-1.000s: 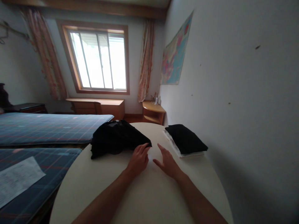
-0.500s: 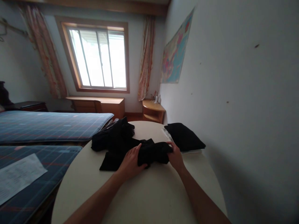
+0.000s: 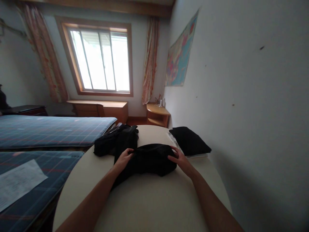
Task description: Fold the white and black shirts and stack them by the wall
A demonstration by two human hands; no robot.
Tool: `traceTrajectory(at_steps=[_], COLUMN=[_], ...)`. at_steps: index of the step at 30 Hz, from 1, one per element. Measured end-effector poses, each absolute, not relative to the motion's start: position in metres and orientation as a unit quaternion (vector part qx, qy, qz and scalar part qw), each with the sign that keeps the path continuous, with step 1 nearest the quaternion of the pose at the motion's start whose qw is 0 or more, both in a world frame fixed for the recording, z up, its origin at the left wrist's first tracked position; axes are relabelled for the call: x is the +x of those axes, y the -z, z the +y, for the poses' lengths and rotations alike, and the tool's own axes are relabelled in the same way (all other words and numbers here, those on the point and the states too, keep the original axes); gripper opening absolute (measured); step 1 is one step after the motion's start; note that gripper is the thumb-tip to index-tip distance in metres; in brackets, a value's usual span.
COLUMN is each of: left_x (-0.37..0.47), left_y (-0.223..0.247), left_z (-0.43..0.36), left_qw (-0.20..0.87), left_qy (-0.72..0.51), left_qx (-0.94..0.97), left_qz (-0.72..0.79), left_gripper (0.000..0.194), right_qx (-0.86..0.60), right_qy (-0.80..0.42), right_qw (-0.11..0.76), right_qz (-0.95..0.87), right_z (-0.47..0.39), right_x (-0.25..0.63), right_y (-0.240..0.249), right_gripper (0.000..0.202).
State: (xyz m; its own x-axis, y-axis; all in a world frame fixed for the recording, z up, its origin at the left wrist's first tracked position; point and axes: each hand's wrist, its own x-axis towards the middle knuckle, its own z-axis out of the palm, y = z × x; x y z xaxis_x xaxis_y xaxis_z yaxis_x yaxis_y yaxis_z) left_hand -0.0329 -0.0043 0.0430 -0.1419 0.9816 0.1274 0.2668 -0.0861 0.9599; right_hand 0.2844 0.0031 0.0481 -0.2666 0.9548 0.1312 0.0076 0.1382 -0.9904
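Observation:
A black garment (image 3: pixel 152 159) stretches between my two hands over the round table; its exact kind cannot be told. My left hand (image 3: pixel 123 160) is closed on its upper left edge, fingertips pinching the cloth. At the other end my right hand (image 3: pixel 180 159) grips the cloth between thumb and fingers. One dark flap hangs down toward the near side, left of the middle. Behind my left hand lies a heap of dark clothes (image 3: pixel 105 145), partly hidden by the raised cloth. To the right rests a folded black cloth (image 3: pixel 189 140) on a pale, flat packet.
The round cream table (image 3: pixel 149 206) stands close to the white wall (image 3: pixel 253 135) on the right. On the left are two plaid mattresses (image 3: pixel 55 129), the nearer bearing a printed sheet of paper (image 3: pixel 20 182). Beyond them stand a low wooden desk (image 3: pixel 116 108) and a corner shelf (image 3: pixel 158 111).
My left hand has moved left and slightly up, drawing the garment out wider. The bunched cloth is now spread between both hands. My right hand stays near the same spot.

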Motion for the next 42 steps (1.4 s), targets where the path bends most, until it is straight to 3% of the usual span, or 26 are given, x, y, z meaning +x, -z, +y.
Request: traceTrajectory(at_steps=[2,4,8,10,15,17,20,24,27,30,33,40,42], left_x=[-0.042,-0.046,-0.040,-0.034,-0.020,-0.013,-0.002,0.004,-0.005,-0.023,-0.037,-0.026,-0.021], left_y=[-0.044,-0.047,-0.053,-0.055,-0.063,-0.068,-0.077,-0.086,-0.085,-0.079,-0.070,-0.059,-0.063], left_z=[0.000,0.000,-0.015,-0.025,-0.050,-0.062,-0.077,-0.081,-0.063,-0.035,-0.018,-0.041,-0.049], left_qw=[0.350,0.336,0.195,0.142,0.217,0.219,0.250,0.437,0.477,0.396,0.360,0.337,0.329], left_qy=[-0.500,-0.513,-0.523,-0.465,-0.227,-0.188,-0.184,-0.164,-0.267,-0.433,-0.473,-0.316,-0.283], left_qx=[0.537,0.525,0.601,0.673,0.795,0.826,0.838,0.794,0.728,0.644,0.583,0.740,0.779], left_qz=[0.582,0.590,0.572,0.557,0.518,0.484,0.449,0.390,0.415,0.491,0.554,0.489,0.452], left_gripper=[0.037,0.042,0.049,0.060,0.090,0.084,0.053,0.039,0.041,0.052,0.067,0.095,0.092], right_qx=[-0.387,-0.402,-0.460,-0.474,-0.504,-0.508,-0.506,-0.506,-0.507,-0.496,-0.470,-0.414,-0.389], right_qy=[-0.493,-0.431,-0.335,-0.328,-0.326,-0.316,-0.286,-0.265,-0.272,-0.299,-0.354,-0.359,-0.376], right_qw=[0.415,0.399,0.426,0.449,0.495,0.510,0.537,0.543,0.542,0.549,0.512,0.305,0.270], right_qz=[-0.659,-0.702,-0.704,-0.683,-0.628,-0.618,-0.611,-0.615,-0.612,-0.603,-0.627,-0.779,-0.797], right_z=[0.001,0.001,0.007,0.010,0.012,0.011,0.009,0.005,0.006,0.011,0.011,-0.012,-0.016], right_x=[0.281,0.279,0.278,0.280,0.286,0.288,0.291,0.292,0.292,0.291,0.288,0.276,0.274], right_y=[-0.047,-0.045,-0.042,-0.043,-0.048,-0.050,-0.054,-0.059,-0.059,-0.054,-0.047,-0.052,-0.055], right_gripper=[0.074,0.064,0.046,0.046,0.046,0.044,0.044,0.046,0.048,0.053,0.063,0.073,0.070])
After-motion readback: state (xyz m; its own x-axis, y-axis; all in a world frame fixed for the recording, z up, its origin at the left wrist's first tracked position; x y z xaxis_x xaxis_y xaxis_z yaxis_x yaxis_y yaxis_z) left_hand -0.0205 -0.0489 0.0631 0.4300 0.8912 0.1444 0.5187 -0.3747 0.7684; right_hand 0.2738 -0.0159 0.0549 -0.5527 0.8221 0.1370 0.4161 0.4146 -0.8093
